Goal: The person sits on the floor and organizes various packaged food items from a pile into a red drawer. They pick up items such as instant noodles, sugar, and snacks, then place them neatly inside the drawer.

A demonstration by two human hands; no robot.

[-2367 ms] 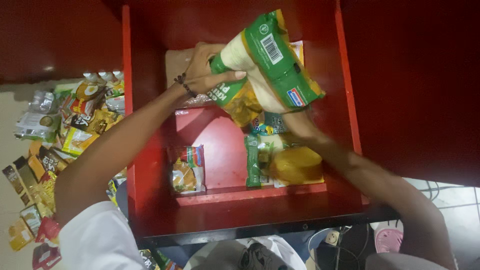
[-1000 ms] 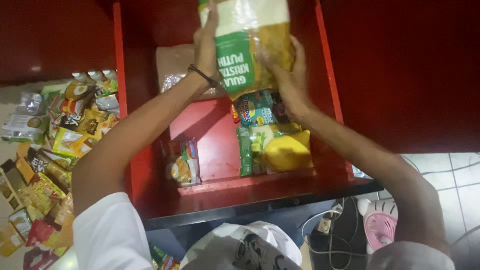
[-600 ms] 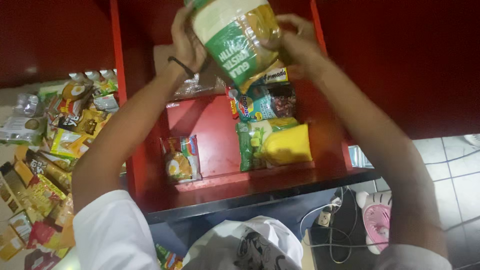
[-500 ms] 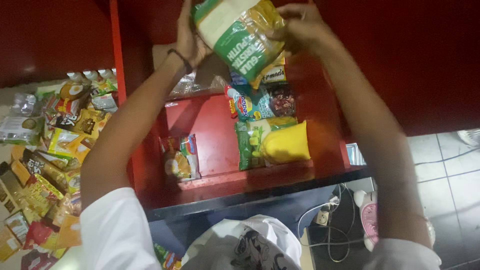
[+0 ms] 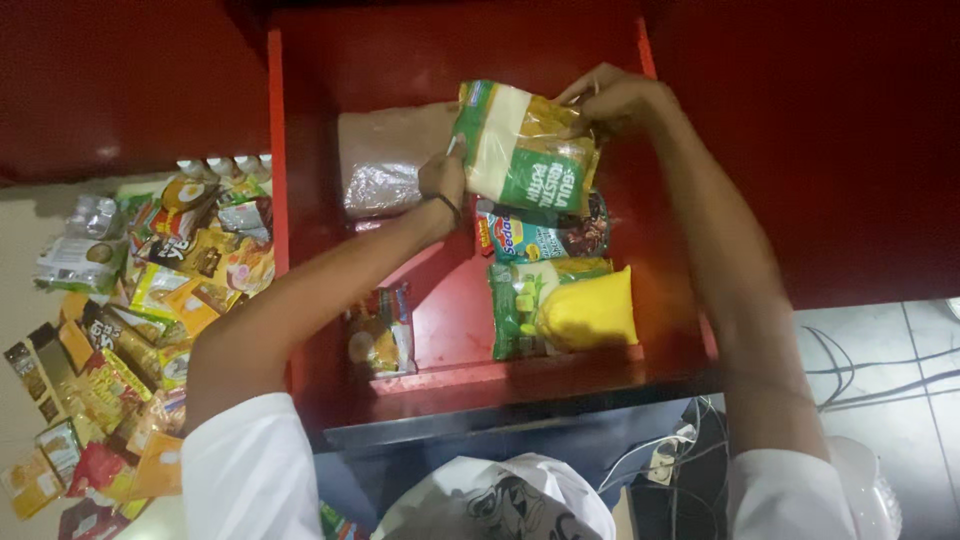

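**Red cabinet corner, tiled floor, messy cables**

So the whole upper part is glossy dark red wooden cabinet fronts, reflecting a small soft highlight on the left panel. An open red wooden drawer sticks out in the middle, its front edge toward the bottom. Past the drawer's left edge there's a beige surface, pale and flat. Right of the drawer's front right corner you get a light grey tiled floor with dark grout lines, and thin black cables snaking across it. Under the front edge it's shadowy, with a white power plug and white cord. Lighting is dim and warm overall.
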